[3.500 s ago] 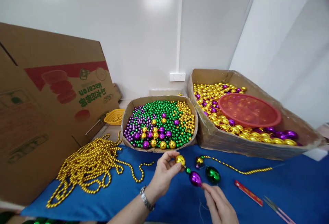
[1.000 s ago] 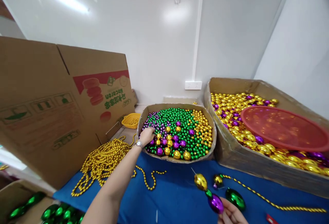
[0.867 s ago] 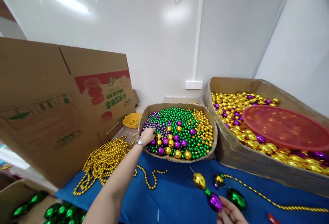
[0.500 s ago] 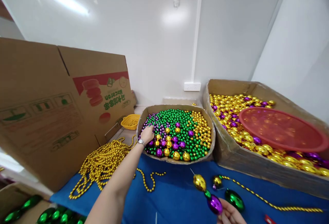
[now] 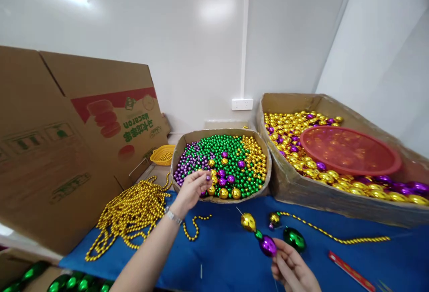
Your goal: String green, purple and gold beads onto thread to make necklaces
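Note:
My left hand (image 5: 191, 190), a watch on its wrist, is raised over the near edge of the bead box (image 5: 219, 200). Its fingers are pinched at a small purple bead (image 5: 208, 177). The box holds small purple, green and gold beads, with larger gold and purple ones on top. In front, my right hand (image 5: 293, 265) grips a large purple bead (image 5: 267, 246) between thumb and fingers. A small green bead (image 5: 258, 234) and a large gold bead (image 5: 248, 222) sit beyond it on the same string, with a thin needle tip (image 5: 239, 210) sticking out.
Gold bead strands (image 5: 130, 211) lie piled at left, near a yellow basket (image 5: 162, 154) and a tall carton (image 5: 110, 149). On the right stands a big box (image 5: 301, 189) with a red basin (image 5: 351, 151). A large green bead (image 5: 294, 239) and red packet (image 5: 350, 270) lie on the blue cloth.
My left hand has come out of the small purple beads, back toward me and right, with a small purple bead at its fingertips. My right hand still holds the strung beads. The view has shifted.

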Demonstrator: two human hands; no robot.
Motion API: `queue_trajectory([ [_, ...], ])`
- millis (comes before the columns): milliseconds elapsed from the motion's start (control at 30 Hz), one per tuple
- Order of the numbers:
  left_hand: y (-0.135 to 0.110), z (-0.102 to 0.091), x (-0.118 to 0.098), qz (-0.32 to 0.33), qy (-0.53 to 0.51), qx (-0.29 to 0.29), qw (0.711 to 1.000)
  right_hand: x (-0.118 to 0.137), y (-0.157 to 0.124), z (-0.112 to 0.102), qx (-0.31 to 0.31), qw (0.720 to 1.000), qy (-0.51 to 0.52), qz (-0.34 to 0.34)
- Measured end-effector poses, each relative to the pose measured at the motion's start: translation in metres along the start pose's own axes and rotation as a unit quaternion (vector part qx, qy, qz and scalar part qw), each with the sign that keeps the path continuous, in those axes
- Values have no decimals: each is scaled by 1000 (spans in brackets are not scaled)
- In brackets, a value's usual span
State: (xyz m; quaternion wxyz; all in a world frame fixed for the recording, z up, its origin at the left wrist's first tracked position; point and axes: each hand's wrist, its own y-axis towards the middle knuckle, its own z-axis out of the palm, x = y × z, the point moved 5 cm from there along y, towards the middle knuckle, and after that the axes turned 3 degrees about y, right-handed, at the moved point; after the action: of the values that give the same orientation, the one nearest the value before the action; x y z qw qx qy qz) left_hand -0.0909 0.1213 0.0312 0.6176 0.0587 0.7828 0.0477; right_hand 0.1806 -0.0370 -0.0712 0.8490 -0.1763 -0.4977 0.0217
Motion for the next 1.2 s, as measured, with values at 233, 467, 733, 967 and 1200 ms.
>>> queue_trajectory([
  [233,-65,63,0,-149,-377,93,909,7,-8,4,-25,997,-38,-67],
  [467,-73,80,4,-164,-398,75,899,11,-10,0,-36,994,-69,-83],
  [733,-76,79,-3,-121,-350,61,927,10,-5,-7,-46,989,-110,-91],
  [967,-79,83,1,-111,-287,60,950,0,-2,-14,-60,981,-152,-104],
  [1200,-89,105,28,-71,-149,76,983,-25,16,-28,-35,965,-236,-109],
])
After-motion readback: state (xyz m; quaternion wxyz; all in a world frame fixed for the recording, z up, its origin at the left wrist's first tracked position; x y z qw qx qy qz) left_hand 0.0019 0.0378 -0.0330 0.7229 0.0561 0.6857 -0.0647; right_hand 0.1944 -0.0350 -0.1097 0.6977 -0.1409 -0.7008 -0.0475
